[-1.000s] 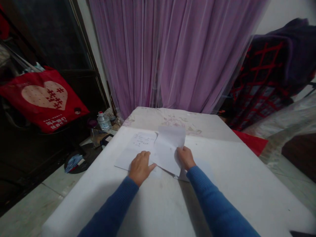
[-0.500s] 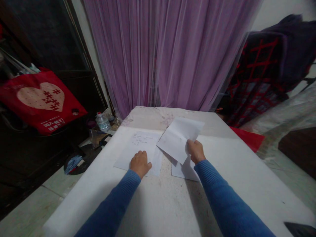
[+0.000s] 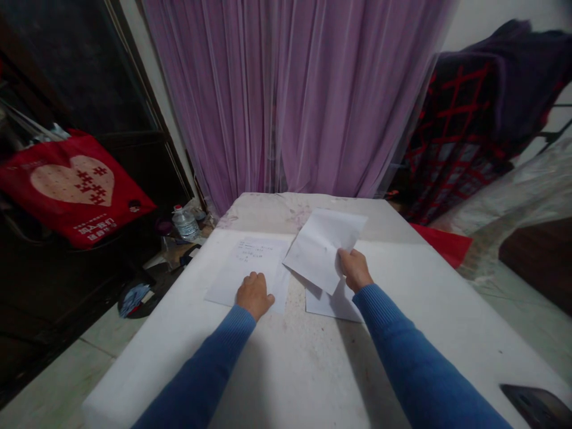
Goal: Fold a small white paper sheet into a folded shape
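Observation:
My right hand (image 3: pixel 355 269) pinches the near right edge of a white sheet of paper (image 3: pixel 315 247), which it holds tilted and raised. No writing can be made out on this sheet's visible side. Partly beneath it, another white sheet (image 3: pixel 328 305) lies flat on the table. To the left lies a handwritten sheet (image 3: pixel 227 277) with several lines near its top, too blurred to read. My left hand (image 3: pixel 254 295) rests palm down on that page's lower part, its fingers bent onto the paper and its thumb held out to the side.
A pale cloth covers the table (image 3: pixel 308 369). A dark phone-like object (image 3: pixel 536 405) lies at the near right corner. A red bag (image 3: pixel 75 190) and a water bottle (image 3: pixel 185 223) stand left of the table. Purple curtains (image 3: pixel 330 95) hang behind it.
The view has shifted slightly, bringing more of the dark phone-like object into sight. Both hands and the raised sheet stay nearly where they were.

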Demonstrator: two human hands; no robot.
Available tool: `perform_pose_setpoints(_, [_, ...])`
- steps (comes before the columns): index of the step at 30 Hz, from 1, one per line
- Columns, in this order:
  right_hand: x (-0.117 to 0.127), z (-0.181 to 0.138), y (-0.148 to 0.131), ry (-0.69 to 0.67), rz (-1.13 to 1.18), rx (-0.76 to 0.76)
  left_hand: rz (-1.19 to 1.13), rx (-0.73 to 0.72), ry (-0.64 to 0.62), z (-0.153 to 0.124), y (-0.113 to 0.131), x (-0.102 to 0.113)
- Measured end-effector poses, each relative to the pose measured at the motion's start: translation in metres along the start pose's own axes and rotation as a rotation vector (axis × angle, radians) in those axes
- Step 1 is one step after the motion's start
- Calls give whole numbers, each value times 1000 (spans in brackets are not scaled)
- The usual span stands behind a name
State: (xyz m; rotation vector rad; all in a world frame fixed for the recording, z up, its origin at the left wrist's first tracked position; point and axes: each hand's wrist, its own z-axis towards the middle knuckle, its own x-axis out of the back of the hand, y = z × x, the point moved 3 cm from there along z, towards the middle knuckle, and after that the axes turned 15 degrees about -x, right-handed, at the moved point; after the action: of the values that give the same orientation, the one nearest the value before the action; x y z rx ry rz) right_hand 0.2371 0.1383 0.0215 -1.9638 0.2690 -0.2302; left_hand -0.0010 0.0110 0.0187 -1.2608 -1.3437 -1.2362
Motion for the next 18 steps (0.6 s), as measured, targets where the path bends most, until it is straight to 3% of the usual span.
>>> perform_pose_setpoints(11, [50, 14, -72, 105, 93, 112, 70, 48, -41, -10, 32, 8])
perform_pose_setpoints(18, [58, 7, -71, 102, 117, 105, 76, 76, -51, -10, 37, 11])
